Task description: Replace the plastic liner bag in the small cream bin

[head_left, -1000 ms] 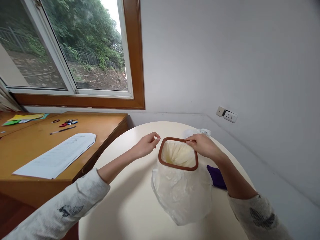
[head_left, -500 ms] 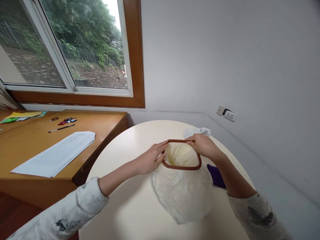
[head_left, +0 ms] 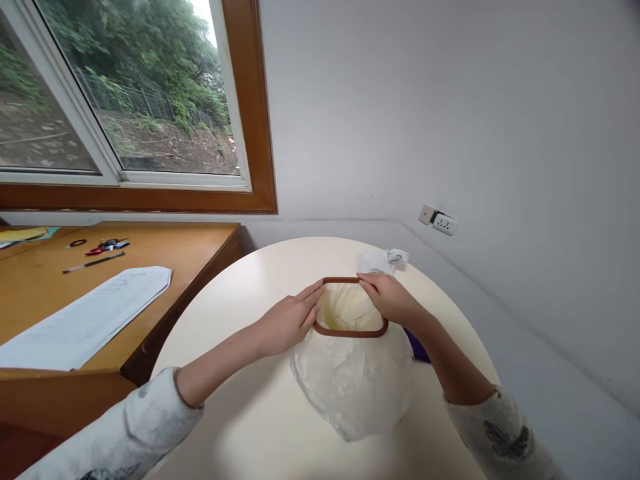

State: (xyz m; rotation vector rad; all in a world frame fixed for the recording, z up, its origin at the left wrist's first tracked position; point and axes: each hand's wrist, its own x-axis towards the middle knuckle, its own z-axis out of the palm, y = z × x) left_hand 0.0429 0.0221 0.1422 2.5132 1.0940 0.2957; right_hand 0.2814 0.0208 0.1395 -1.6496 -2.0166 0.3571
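A brown rounded-rectangular ring (head_left: 350,333) sits on the mouth of a trash can lined with a translucent white plastic bag (head_left: 357,387). The bag's skirt hangs loosely down the outside, and the inside looks pale yellow. My left hand (head_left: 287,323) holds the ring at its left side, with fingers over the far-left corner and thumb lower on the edge. At the far-right corner, my right hand (head_left: 393,298) grips the ring between thumb and fingers. The can's own wall is hidden by the bag. Beneath my right forearm, a dark purple item (head_left: 419,349) is partly covered.
The can stands on a round cream table (head_left: 250,280). A crumpled clear plastic bag (head_left: 375,261) lies behind it. On the wooden desk (head_left: 190,250) to the left are papers (head_left: 95,320), a pen (head_left: 93,263) and small red, blue and black items (head_left: 107,247). A wall socket (head_left: 445,224) is at right.
The whole view has shifted, so things appear farther left. My right hand has slid slightly along the ring's far edge; both hands stay on it.
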